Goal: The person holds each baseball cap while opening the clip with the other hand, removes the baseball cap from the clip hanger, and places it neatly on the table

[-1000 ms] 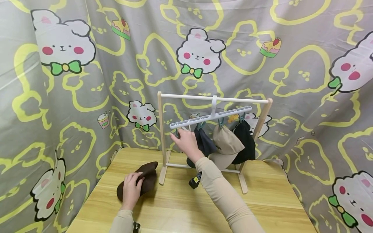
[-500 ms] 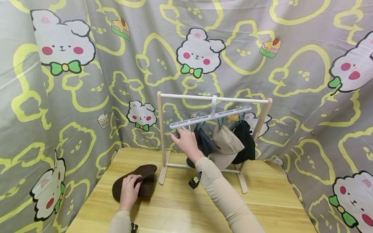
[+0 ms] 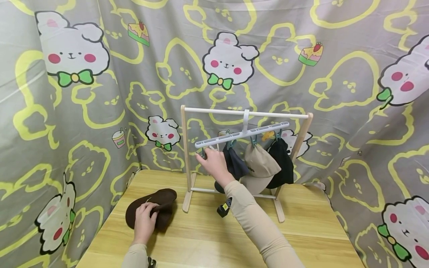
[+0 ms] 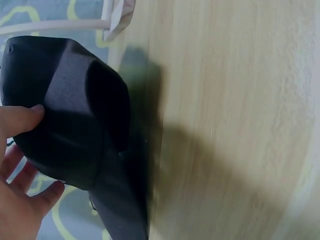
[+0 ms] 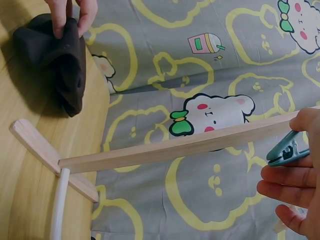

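Observation:
A dark brown cap (image 3: 167,197) is low over the left side of the table, and my left hand (image 3: 145,222) pinches it. In the left wrist view the thumb lies on the near side of the cap (image 4: 65,115), with the other fingers beneath. My right hand (image 3: 216,163) is raised to the left end of a grey clip hanger (image 3: 228,139). There it pinches a teal clip (image 5: 287,150) between thumb and fingers; the clip holds no cap. From other clips on that hanger hang a navy cap (image 3: 237,163), a beige cap (image 3: 262,163) and a black cap (image 3: 283,163).
The hanger hooks over the white top rail (image 3: 214,111) of a wooden rack (image 3: 186,156) standing on the wood-grain table (image 3: 207,238). A patterned grey curtain (image 3: 161,26) encloses the back and both sides.
My left hand has shifted a little left and toward me with the brown cap, turning it so more of the brim shows. My right hand has stayed at the clip.

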Tool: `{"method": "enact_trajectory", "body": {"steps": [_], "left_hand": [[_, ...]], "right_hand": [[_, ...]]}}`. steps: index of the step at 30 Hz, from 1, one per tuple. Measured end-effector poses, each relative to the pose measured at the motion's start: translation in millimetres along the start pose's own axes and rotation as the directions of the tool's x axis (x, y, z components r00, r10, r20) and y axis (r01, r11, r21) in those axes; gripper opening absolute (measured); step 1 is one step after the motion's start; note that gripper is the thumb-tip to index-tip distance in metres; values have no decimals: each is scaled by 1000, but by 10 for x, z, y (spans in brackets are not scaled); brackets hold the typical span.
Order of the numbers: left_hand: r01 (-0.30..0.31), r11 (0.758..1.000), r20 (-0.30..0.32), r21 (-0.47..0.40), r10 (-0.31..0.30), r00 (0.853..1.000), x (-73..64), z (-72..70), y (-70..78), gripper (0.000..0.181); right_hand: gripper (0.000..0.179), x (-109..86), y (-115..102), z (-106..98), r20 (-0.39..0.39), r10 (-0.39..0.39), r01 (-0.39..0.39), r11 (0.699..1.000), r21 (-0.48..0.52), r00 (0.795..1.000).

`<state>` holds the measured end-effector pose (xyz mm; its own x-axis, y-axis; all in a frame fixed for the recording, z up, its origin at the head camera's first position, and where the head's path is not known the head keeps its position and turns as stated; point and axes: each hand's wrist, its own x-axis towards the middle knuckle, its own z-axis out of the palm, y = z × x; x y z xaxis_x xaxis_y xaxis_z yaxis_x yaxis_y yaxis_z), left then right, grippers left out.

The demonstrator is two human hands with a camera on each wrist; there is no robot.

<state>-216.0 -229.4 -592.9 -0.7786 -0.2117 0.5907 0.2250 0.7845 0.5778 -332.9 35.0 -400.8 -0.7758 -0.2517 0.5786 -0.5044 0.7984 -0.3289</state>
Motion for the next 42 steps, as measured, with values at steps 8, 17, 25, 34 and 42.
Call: {"method": "enact_trajectory", "body": {"steps": [8, 17, 25, 34, 42], "left_hand": [[68, 997, 22, 24, -68, 997, -24, -38, -39, 20], [134, 990, 63, 37, -136, 989, -54, -68, -98, 19], [194, 979, 91, 55, -199, 976, -60, -104, -153, 19], [212, 974, 114, 79, -220, 969, -50, -125, -182, 21], [261, 953, 164, 155, -285, 945, -29, -167, -182, 21]], "right_hand": [[44, 0, 7, -5, -8, -7, 7, 1000, -3, 1000], [44, -4, 13, 6, -15, -18, 18, 1000, -6, 1000], [44, -6, 12, -1, -7, -13, 13, 1000, -10, 1000], [44, -10, 11, -10, 0, -6, 6, 1000, -6, 1000], [44, -14, 14, -2, -3, -2, 2, 1000, -8, 1000]]}}
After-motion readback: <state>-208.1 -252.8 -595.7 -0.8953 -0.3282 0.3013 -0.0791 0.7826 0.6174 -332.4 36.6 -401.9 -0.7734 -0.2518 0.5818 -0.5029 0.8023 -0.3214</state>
